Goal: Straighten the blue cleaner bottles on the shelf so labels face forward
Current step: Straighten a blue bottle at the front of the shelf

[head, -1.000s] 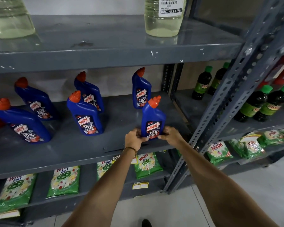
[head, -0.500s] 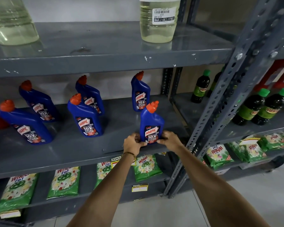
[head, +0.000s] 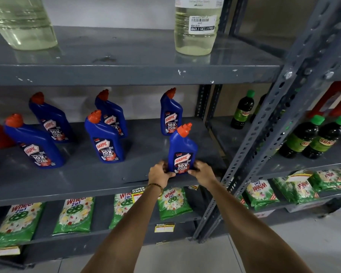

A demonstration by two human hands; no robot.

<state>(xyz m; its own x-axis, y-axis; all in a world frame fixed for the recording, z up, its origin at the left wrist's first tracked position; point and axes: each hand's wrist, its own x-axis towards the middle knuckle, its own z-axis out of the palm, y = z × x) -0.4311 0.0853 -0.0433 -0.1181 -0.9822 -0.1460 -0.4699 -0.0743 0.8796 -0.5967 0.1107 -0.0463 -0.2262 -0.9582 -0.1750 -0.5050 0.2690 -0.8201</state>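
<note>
Both arms reach forward and up from the bottom of the view, forearms nearly straight, converging on one blue bottle (head: 182,150) that stands upright near the front edge of the middle shelf (head: 87,180), toward its right end. The left hand (head: 160,173), with a thin bracelet (head: 156,186) at the wrist, cups the bottle's lower left side; its fingers curl round the base and the thumb presses the front beside the label. The right hand (head: 202,170) mirrors it on the lower right, fingers wrapped behind, thumb on the front corner, so the bottle is pinched between the two hands at its base. Its label faces forward and its orange cap tilts right. A second bottle (head: 170,115) stands behind it near the back wall, label also forward. Further left, a front bottle (head: 104,140) and a back bottle (head: 112,115) stand close together, and two more, a far-left front bottle (head: 34,144) and a far-left back bottle (head: 51,119), stand at the left; all four lean in the wide view, labels visible. On the top shelf (head: 126,73) stands a clear jug (head: 196,30) of pale liquid. Green packets (head: 173,201) lie on the shelf below the hands
</note>
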